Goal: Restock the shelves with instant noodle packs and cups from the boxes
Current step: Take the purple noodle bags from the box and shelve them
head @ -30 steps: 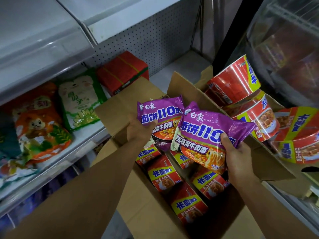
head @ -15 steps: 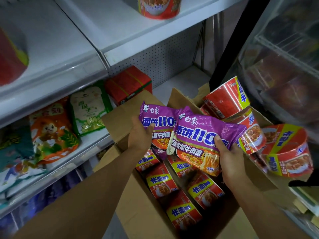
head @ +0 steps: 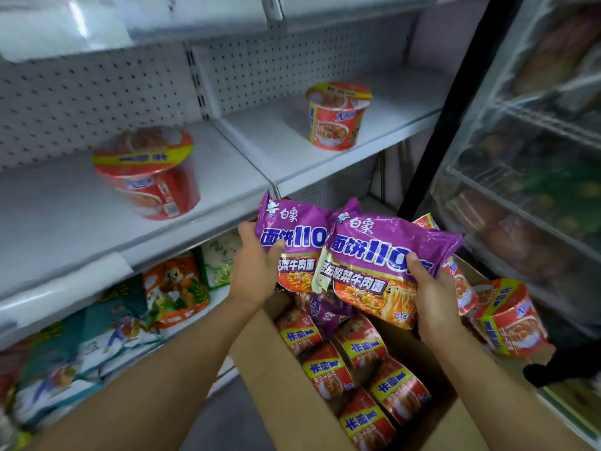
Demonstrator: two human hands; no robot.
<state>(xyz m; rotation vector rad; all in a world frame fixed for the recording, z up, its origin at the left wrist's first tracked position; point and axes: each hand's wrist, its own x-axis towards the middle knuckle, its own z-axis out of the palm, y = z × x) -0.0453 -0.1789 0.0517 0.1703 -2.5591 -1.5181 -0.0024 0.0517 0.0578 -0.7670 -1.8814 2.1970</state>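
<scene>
My left hand [head: 257, 268] grips a purple noodle pack [head: 294, 236] by its left side. A second purple noodle pack [head: 380, 258] overlaps it on the right, and my right hand [head: 432, 294] holds that one at its right edge. Both packs hang above an open cardboard box [head: 260, 359] filled with several red noodle cups [head: 328, 369]. On the white middle shelf [head: 227, 164] stand two red noodle cups, one at the left [head: 146, 170] and one at the right [head: 338, 115].
The lower shelf at left carries snack bags, an orange one [head: 175, 288] among them. More red cups [head: 510, 317] lie piled at the right of the box. A glass-door fridge [head: 527, 157] stands close on the right. Pegboard backs the shelves.
My view has tilted up, so the middle shelf and its two cups now show. Both hands have lifted the purple packs higher above the box, towards the shelf edge.
</scene>
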